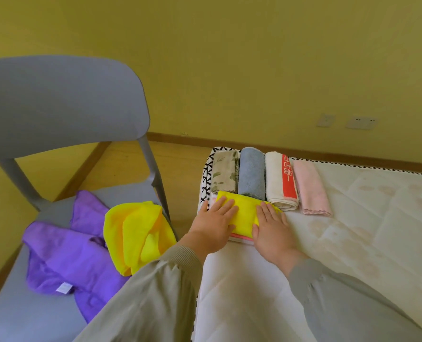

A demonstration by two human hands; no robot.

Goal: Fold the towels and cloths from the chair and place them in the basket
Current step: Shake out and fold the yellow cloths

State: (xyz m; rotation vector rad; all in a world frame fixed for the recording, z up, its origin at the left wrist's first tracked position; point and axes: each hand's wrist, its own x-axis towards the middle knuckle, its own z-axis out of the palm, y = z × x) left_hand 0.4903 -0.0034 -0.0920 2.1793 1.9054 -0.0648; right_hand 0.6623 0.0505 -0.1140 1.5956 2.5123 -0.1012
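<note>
While your left hand (215, 223) and right hand (271, 225) lie flat with the fingers straight and a little spread, they press down on the yellow cloth (244, 213). Neither hand pinches anything. The yellow cloth sits at the near left corner of the bed (353, 230), on top of a pink-edged cloth (239, 236) that peeks out under it.

The yellow cloth looks thin, soft and very light. It will not break, but it is floppy and may pop open when you let go. Press the fold flat first. To lift it, slide your fingers under the folded edge and put your thumbs on top, so all the layers come up together. It may slip on the cloth below, so lift it and do not drag it.

Just behind it is a row of folded towels, side by side: the flowery towel (224, 174), blue towel (252, 174), white towel (276, 181) and pink towel (311, 188). They look thicker and a bit heavier, so hold them from below.

On the chair (20, 304) to your left lie the purple cloth (69, 255) and the loose yellow cloth (136, 238), bunched up and touching. Both need folding. Take each by two corners so it hangs open. I cannot see the basket.
</note>
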